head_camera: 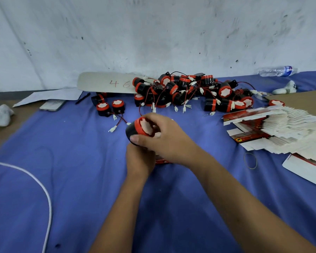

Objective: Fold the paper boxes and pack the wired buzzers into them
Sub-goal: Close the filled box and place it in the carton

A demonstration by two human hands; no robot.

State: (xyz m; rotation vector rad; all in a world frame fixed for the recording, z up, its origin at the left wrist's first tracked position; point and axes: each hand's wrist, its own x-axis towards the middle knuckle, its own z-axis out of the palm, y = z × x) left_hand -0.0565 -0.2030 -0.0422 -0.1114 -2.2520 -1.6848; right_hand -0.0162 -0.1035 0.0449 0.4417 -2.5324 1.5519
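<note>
- The right hand (164,137) is gripping a buzzer (138,129) above the blue cloth (80,161), thumb and fingers curled round it.
- The left hand (140,159), below, is holding a red paper box (161,160); its fingers are hidden.

- blue cloth (80,179) over the counter: matt woven fabric, smooth, a few soft creases
- held buzzer (138,129): black plastic body, red plastic ring, slight sheen
- buzzer pile (190,90): same black and red plastic, thin red and black insulated wires, white plastic connectors
- flat boxes (274,128): printed card, red glossy faces, plain white matt insides
- water bottle (275,71): clear crinkled plastic, blue label
- wall (153,33): white, rough, scuffed with dark marks
- rubber band (250,160): thin, dull
- white cord (44,189): smooth
</note>
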